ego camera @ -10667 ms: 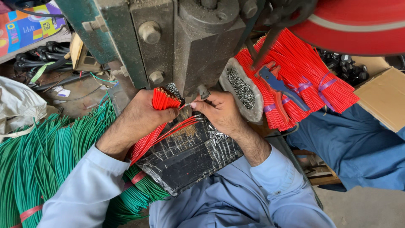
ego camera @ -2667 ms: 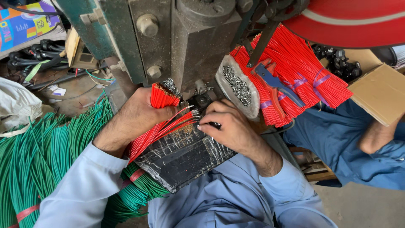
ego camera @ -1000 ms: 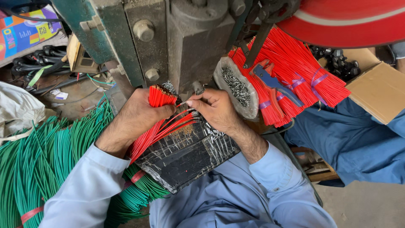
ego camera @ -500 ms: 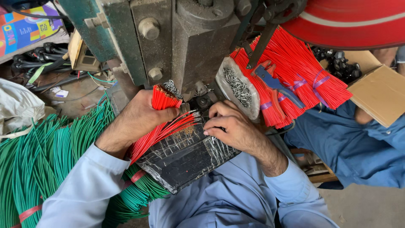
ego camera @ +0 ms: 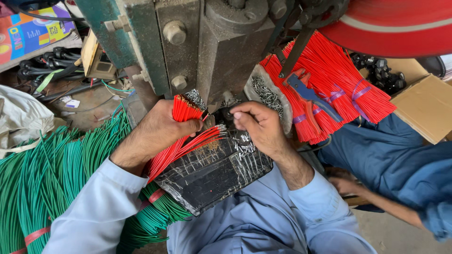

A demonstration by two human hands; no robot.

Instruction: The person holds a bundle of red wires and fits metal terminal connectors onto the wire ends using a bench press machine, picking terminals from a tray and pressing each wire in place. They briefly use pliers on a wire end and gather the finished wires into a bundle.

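Two hands: left hand [ego camera: 157, 129], right hand [ego camera: 260, 124]; one red wire bunch [ego camera: 181, 136].

Cluttered counter [ego camera: 94, 101] behind the green press, black cables [ego camera: 42, 75], scraps of paper [ego camera: 70, 102] and a white bag [ego camera: 21, 120] lying on it, green wire bundles [ego camera: 52, 174] at its near edge

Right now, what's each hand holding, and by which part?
The left hand grips a bunch of thin red wires around its middle, cut ends sticking up above the fist. The right hand pinches something at its fingertips, too small to identify.
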